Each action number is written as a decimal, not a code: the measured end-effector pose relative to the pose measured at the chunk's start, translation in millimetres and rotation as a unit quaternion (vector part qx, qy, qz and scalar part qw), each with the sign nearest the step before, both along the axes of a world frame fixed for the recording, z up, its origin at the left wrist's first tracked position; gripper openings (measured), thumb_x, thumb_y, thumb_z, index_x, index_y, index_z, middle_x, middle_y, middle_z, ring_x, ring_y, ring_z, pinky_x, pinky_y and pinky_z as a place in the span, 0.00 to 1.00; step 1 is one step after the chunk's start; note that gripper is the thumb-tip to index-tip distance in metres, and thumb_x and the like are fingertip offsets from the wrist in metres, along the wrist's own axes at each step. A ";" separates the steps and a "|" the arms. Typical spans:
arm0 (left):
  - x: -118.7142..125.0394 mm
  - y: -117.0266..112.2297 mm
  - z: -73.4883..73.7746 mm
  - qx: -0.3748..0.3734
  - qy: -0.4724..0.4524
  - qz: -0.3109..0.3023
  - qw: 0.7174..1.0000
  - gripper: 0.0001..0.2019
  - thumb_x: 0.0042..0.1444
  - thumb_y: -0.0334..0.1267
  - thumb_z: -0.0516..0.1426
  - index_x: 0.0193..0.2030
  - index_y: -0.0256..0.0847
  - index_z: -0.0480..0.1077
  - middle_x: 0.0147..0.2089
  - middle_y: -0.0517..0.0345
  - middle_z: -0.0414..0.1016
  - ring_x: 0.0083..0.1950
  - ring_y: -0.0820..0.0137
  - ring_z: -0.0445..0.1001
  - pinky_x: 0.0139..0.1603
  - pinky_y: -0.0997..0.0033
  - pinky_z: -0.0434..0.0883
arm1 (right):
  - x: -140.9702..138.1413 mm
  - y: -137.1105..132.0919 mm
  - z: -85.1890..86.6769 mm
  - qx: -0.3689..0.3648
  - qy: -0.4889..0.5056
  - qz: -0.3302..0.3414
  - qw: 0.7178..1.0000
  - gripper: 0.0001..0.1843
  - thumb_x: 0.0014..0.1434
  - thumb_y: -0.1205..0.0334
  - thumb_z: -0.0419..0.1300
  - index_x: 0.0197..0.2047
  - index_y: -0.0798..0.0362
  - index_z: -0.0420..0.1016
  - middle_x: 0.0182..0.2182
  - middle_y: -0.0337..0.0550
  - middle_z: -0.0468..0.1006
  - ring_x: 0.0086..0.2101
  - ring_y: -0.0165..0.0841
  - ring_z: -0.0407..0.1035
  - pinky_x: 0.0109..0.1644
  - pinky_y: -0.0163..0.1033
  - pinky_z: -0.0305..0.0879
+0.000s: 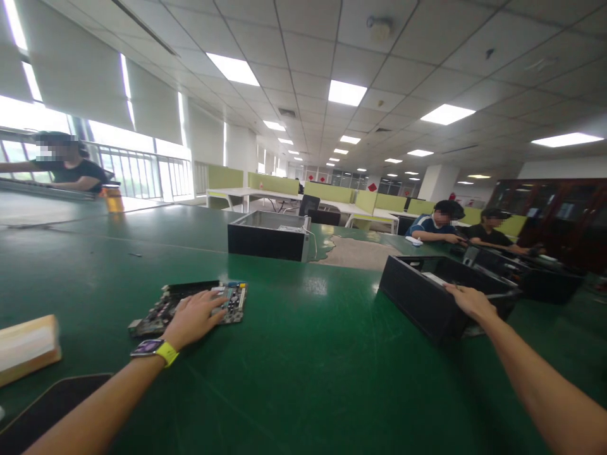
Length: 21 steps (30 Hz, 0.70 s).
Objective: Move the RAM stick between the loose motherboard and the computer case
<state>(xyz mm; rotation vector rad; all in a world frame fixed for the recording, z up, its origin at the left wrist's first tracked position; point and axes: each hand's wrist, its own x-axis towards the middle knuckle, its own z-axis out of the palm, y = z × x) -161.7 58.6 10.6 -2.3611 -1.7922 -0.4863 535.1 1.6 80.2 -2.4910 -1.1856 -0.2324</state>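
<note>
My left hand [196, 316] lies over a motherboard [237, 306], its fingers stretched out across the components. The board rests on the green tabletop with a dark strip along its far edge; its middle is hidden beneath the hand. On the right, a black open-topped computer case [417, 303] stands tilted in view. My right hand [472, 303] reaches over this case, fingers bent together at its upper edge and appearing to grip it. A light-coloured part [434, 278] shows inside, just beyond the fingertips.
Another open computer case [268, 240] stands on the far part of the green table [303, 373]. A yellowish block [28, 347] and a dark mat [52, 404] lie at left. Several co-workers sit around, two behind another dark case [526, 272] at right.
</note>
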 end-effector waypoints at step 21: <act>215.5 -42.2 99.9 0.113 -0.100 -0.295 0.944 0.17 0.59 0.48 0.48 0.45 0.44 0.73 0.50 0.54 0.71 0.54 0.64 0.63 0.57 0.63 0.58 | -320.1 -148.5 8.2 -0.010 -0.121 0.185 0.975 0.23 0.61 0.50 0.43 0.54 0.41 0.70 0.41 0.54 0.73 0.42 0.48 0.62 0.43 0.53 0.55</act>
